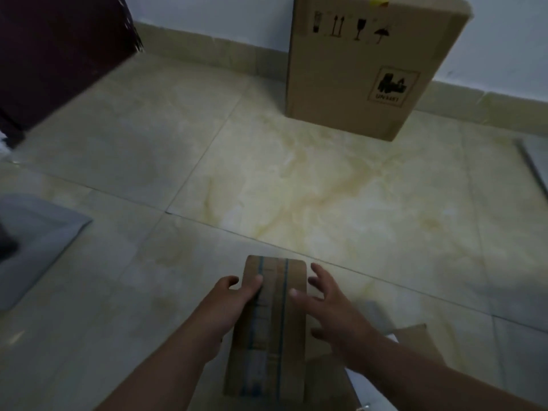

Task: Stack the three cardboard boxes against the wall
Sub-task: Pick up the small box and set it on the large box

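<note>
A tall cardboard box (355, 72) with black handling symbols stands on the floor against the white wall at the upper right. Near the bottom centre lies a narrow cardboard box (271, 330) sealed with tape edged in blue lines. My left hand (228, 307) grips its left edge, thumb on top. My right hand (329, 304) hovers over its right side with fingers spread, thumb touching the top. A third cardboard box (421, 342) shows partly at the lower right, behind my right forearm.
Glossy beige floor tiles (267, 179) stretch between me and the wall. A dark wooden door or cabinet (53, 54) fills the upper left. A grey mat (32, 241) lies at the left edge. A grey flat panel (536, 161) shows at the right edge.
</note>
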Motion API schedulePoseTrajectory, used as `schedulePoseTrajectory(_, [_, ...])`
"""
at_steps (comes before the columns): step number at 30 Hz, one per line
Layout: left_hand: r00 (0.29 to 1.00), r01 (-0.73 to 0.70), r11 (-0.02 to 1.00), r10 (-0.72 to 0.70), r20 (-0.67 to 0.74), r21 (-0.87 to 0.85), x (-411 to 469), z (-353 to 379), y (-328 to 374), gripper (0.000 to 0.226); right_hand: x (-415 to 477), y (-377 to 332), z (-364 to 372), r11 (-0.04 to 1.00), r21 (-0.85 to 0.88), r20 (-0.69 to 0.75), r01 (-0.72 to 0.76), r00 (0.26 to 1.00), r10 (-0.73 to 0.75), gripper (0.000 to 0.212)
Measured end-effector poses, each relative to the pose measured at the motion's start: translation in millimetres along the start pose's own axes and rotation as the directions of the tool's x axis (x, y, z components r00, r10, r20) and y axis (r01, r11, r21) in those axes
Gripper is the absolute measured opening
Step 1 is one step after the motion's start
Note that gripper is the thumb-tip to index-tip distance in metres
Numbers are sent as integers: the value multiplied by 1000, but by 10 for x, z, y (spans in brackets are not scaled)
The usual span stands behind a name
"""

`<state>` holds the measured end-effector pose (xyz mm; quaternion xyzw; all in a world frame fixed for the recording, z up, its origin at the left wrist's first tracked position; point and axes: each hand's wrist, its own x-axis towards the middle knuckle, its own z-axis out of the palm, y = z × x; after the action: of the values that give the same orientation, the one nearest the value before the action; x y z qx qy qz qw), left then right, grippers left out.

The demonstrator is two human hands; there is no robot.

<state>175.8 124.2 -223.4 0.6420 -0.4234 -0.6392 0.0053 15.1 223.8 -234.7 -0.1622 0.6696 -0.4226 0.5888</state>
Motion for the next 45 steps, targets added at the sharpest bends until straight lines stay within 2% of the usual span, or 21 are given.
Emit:
schedulePoseTrajectory(2, [998,47,998,-45,43,-43,-23,55,-71,75,-45,113,110,995,55,35,-82,996,80,109])
schedulePoseTrajectory(3, [996,33,996,-25,87,-84,-32,88,-81,73,-56,128,149,992,89,62,-88,995,83,100])
schedulePoseTrajectory(6, [989,-87,985,104,109,-149,-49,169,55,67,-106,-54,164,991,135,64,18,998,-27,68])
schedulePoseTrajectory(8, [984,-162,974,172,50,-155,-59,178,309,54,-87,-283,95,982,148,27,113,993,-118,60])
schedulePoseTrajectory(9, [978,-197,968,205,37,-159,-90,182,485,55,-70,-425,40,976,156,16,155,987,-159,58])
schedulePoseTrajectory(12, [951,-299,947,306,41,-116,-252,232,1106,77,-106,-955,-160,952,152,-7,264,964,-266,64])
schedulePoseTrajectory(17, [882,-463,881,469,56,-94,-783,476,2376,94,-319,-2101,-739,881,147,-79,449,894,-442,64])
schedulePoseTrajectory(20, [858,-503,857,511,59,-111,-967,625,2876,114,-447,-2550,-998,850,146,-146,505,861,-487,64])
schedulePoseTrajectory(22, [837,-535,837,544,60,-116,-1087,773,3206,117,-531,-2844,-1186,827,157,-185,540,838,-513,60])
schedulePoseTrajectory(25, [783,-604,782,618,72,-150,-1433,1063,3669,104,-701,-3359,-1570,783,160,-245,601,793,-558,55])
schedulePoseTrajectory(29, [698,-701,700,713,71,-134,-1523,1094,4092,69,-697,-3867,-1704,758,166,-293,631,766,-573,51])
schedulePoseTrajectory(35, [636,-763,641,767,83,-82,-1104,817,4672,58,-273,-4387,-1556,757,191,-321,625,769,-553,49])
schedulePoseTrajectory(39, [566,-811,578,814,129,-93,-685,678,5170,36,230,-4744,-1554,751,196,-402,631,750,-525,41])
schedulePoseTrajectory(40, [535,-829,551,830,158,-90,-566,633,5341,37,411,-4842,-1570,743,231,-420,629,753,-507,38])
schedulePoseTrajectory(42, [442,-891,453,865,238,8,-460,572,5628,55,682,-4959,-1627,689,376,-437,619,774,-457,34])
schedulePoseTrajectory(43, [385,-923,364,875,295,124,-453,557,5756,68,810,-4974,-1653,649,446,-442,616,782,-439,33])
schedulePoseTrajectory(45, [287,-921,100,828,481,377,-397,575,6092,90,1148,-5082,-1682,550,556,-460,623,782,-421,32])
